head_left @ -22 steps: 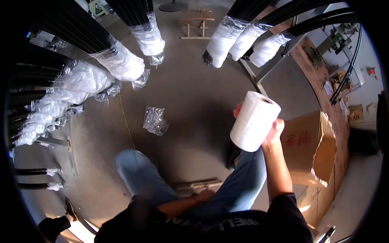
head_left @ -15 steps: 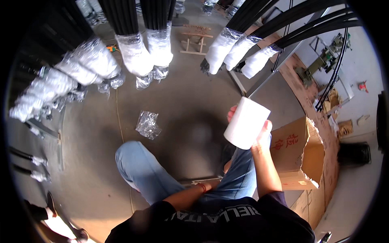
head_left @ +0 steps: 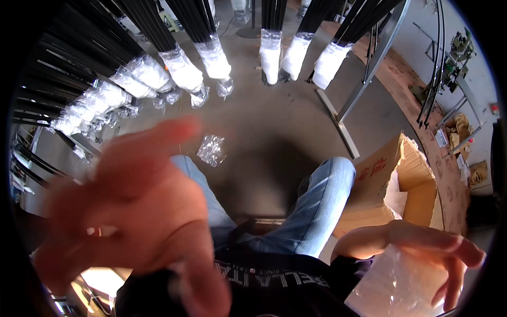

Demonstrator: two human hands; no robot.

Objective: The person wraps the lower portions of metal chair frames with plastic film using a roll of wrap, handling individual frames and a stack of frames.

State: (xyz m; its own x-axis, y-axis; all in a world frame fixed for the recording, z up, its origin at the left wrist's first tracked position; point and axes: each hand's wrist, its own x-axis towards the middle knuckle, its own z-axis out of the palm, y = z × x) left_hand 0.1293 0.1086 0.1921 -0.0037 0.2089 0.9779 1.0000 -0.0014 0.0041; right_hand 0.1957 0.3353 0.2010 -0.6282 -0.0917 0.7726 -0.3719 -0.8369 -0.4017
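My left hand is raised large and close at the left, smeared by motion. Its fingers are spread and nothing shows in them. At the lower right, my right hand is bent at the wrist, its fingers apart and curving down over a clear plastic sheet or bag. Whether the fingertips touch that plastic, I cannot tell. Just beyond the right hand stands an open cardboard box with torn flaps. Something white shows inside it; its kind is unclear.
Bundles of black rods, their ends wrapped in white and clear film, hang over the far side and left. Crumpled clear plastic lies on the floor beyond my knees. A metal stand rises at the right, near a wall with machinery.
The white cylinder is out of my right hand, which has dropped to the lower right beside the plastic. My left hand has come up into view. My view has shifted.
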